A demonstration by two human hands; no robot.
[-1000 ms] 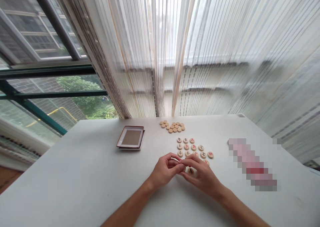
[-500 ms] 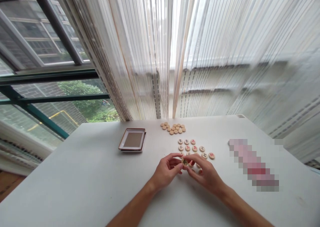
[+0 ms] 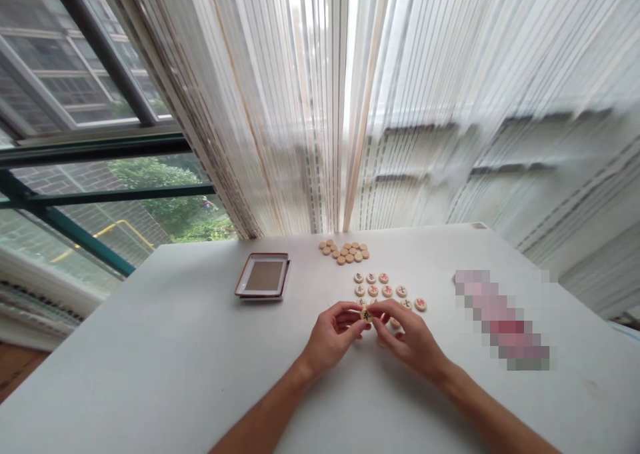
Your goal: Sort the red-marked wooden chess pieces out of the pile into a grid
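Between the fingertips of both hands is a round wooden Chinese chess piece point(image 3: 367, 315) with a black character facing up. My left hand point(image 3: 333, 334) pinches its left side, and my right hand point(image 3: 411, 337) has its fingers on the right side. Just beyond them lie several face-up Chinese chess pieces point(image 3: 373, 291) in rough rows, marked in red or black. Part of the nearest rows is hidden under my hands. Farther back, several plain-topped pieces point(image 3: 350, 258) sit in a loose cluster.
A shallow square box point(image 3: 263, 275) with a reddish-brown rim sits left of the pieces on the white table point(image 3: 150, 347). To the right lies a long pinkish item point(image 3: 503, 321), blurred out. String curtains point(image 3: 300, 107) hang along the table's far edge, beside a window.
The held piece has been turned slightly between my fingertips and its character now sits at a different angle. The camera view has shifted a little.
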